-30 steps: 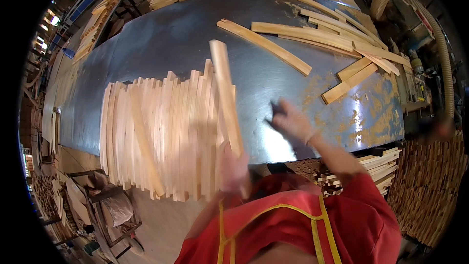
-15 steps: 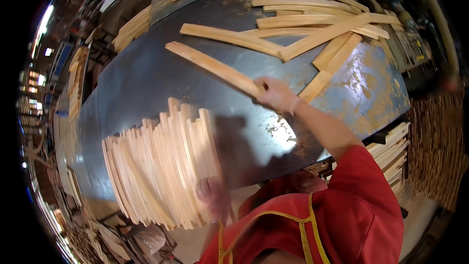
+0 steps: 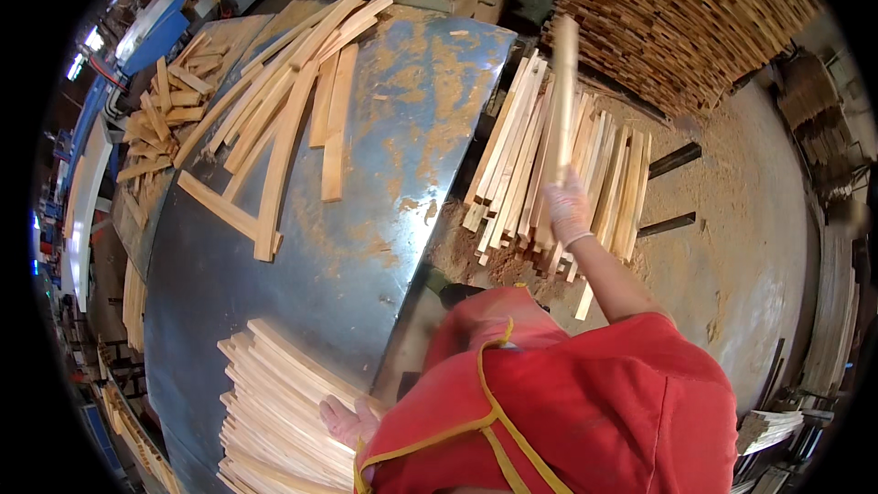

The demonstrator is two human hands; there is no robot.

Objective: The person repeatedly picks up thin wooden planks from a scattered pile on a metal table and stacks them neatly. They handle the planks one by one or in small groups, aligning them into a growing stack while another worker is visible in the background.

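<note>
My right hand (image 3: 569, 206), in a thin clear glove, is closed round the near end of a long wooden strip (image 3: 565, 82). The strip points away from me above a stack of similar wooden strips (image 3: 506, 160) on the floor side, right of the table. My left hand (image 3: 347, 421), also gloved, lies with its fingers spread on the row of pale wooden strips (image 3: 283, 384) at the near end of the metal table (image 3: 357, 256). Loose wooden boards (image 3: 283, 165) lie crossed over one another at the table's far left.
Short wood offcuts (image 3: 169, 119) are heaped beyond the table's left edge. Behind the floor stack rises a tall wall of stacked timber (image 3: 686, 18). Two dark metal bars (image 3: 672, 160) jut out from under the floor stack. Sawdust lies over the table and floor.
The view has turned to the right. My right hand has carried the wooden strip from over the table to above the stack beside it. My left hand stays at the row of strips.
</note>
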